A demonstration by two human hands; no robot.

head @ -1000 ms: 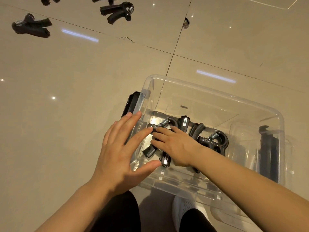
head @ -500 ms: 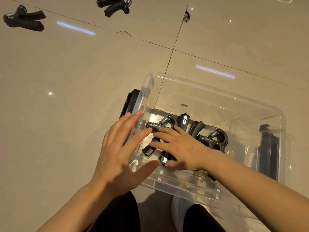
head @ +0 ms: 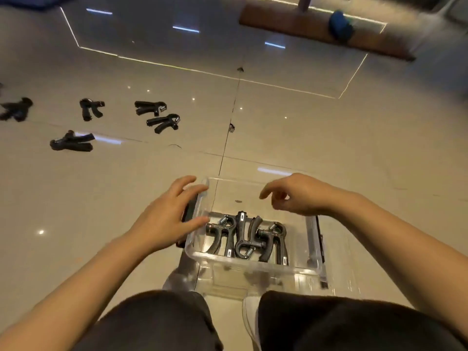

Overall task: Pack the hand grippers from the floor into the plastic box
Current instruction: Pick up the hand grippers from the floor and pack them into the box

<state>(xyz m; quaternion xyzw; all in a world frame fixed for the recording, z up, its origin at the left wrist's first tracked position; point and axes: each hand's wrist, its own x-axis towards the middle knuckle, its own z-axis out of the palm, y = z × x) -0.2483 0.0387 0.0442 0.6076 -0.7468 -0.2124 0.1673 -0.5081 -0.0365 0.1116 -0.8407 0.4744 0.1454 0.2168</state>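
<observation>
Your left hand (head: 167, 219), fingers spread on the plastic box (head: 253, 262) wall, is nearer the floor grippers (head: 163, 122) lying far-left, handles seemingly leftward; right hand (head: 298, 196) hovers loosely curled, empty.

Both hands empty — left hand (head: 167, 219) splayed, right hand (head: 296, 196) loosely curled.

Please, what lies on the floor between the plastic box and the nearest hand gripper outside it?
Nothing. In the head view, the floor between the plastic box and the nearest hand gripper is bare tile, crossed only by a grout line.
</observation>
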